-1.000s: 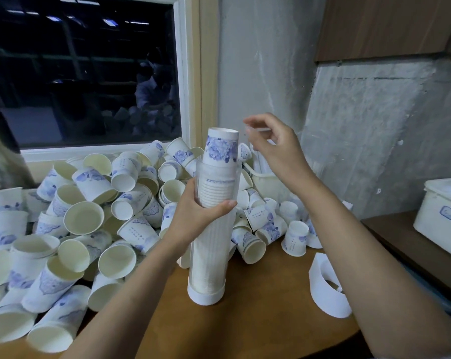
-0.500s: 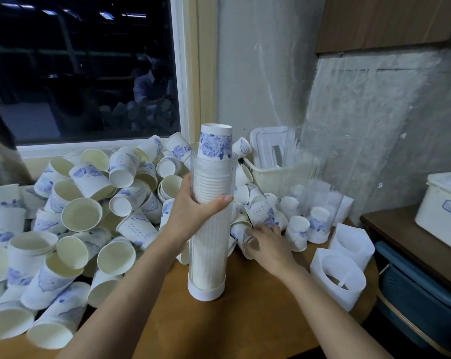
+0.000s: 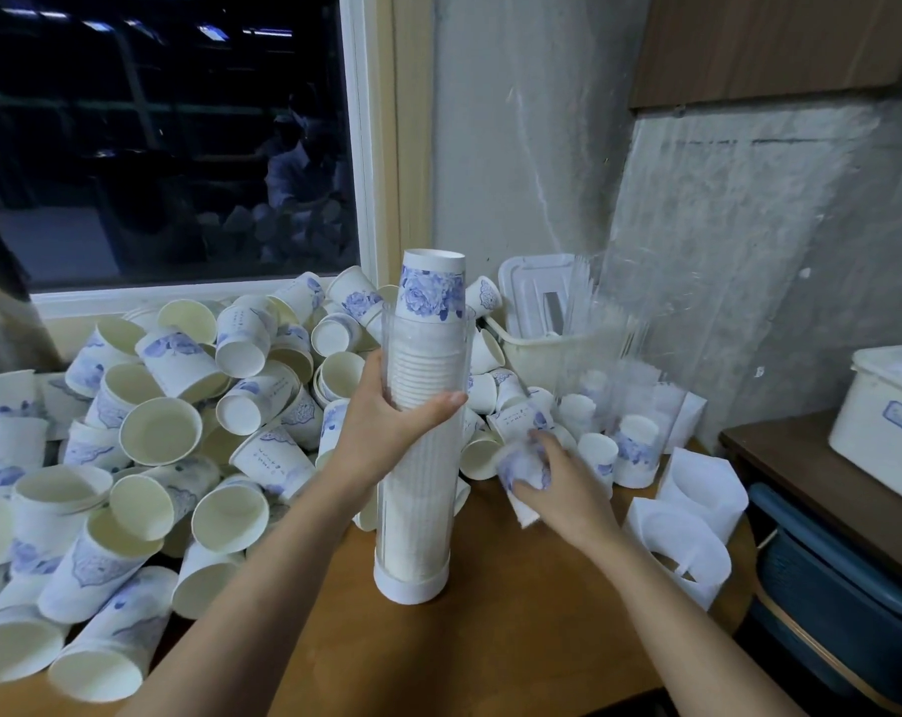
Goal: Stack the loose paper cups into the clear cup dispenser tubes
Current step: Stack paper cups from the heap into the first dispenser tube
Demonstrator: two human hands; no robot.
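Note:
A clear dispenser tube (image 3: 417, 509) stands upright on the wooden table, filled with nested white cups. The topmost cup (image 3: 432, 292), upside down with blue flower print, sticks out above the tube's rim. My left hand (image 3: 386, 432) grips the tube around its upper half. To the right of the tube, my right hand (image 3: 552, 478) holds a blurred blue-and-white paper cup (image 3: 523, 465) just above the table. A big heap of loose paper cups (image 3: 153, 432) fills the left side.
More loose cups (image 3: 599, 452) lie right of the tube. A cream basket (image 3: 547, 354) with a white lid and clear sleeves stands against the wall. White folded holders (image 3: 681, 551) lie near the table's right edge. A white box (image 3: 883, 416) rests on a side shelf.
My right hand came down from above the tube's top to the cups on the table and now holds one, lifted slightly. The left hand keeps its grip on the tube.

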